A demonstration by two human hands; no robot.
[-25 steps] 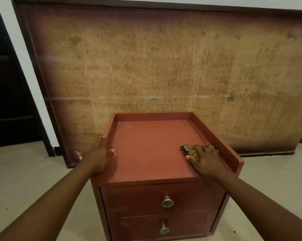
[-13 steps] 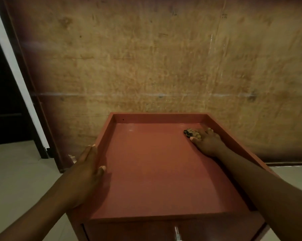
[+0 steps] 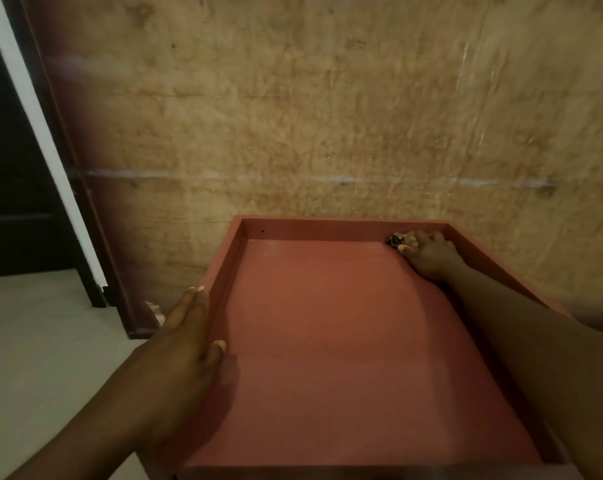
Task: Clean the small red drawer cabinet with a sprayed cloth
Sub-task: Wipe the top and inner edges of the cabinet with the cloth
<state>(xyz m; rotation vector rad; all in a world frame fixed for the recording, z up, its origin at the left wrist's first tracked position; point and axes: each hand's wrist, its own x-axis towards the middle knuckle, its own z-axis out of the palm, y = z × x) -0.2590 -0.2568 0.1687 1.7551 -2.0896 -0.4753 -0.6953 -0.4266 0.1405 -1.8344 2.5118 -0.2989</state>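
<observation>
With the left hand [image 3: 185, 344] spread flat on the cabinet [image 3: 379, 358] rim at 9 o'clock, the right hand [image 3: 428, 252] pressed a bunched cloth [image 3: 395, 239] into the top's 1 o'clock corner, so the job looked partly done, the drawer fronts out of view.

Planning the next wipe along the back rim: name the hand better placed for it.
Right. The right hand already presses the cloth into the cabinet's far right corner; the left hand only braces the left rim.
</observation>
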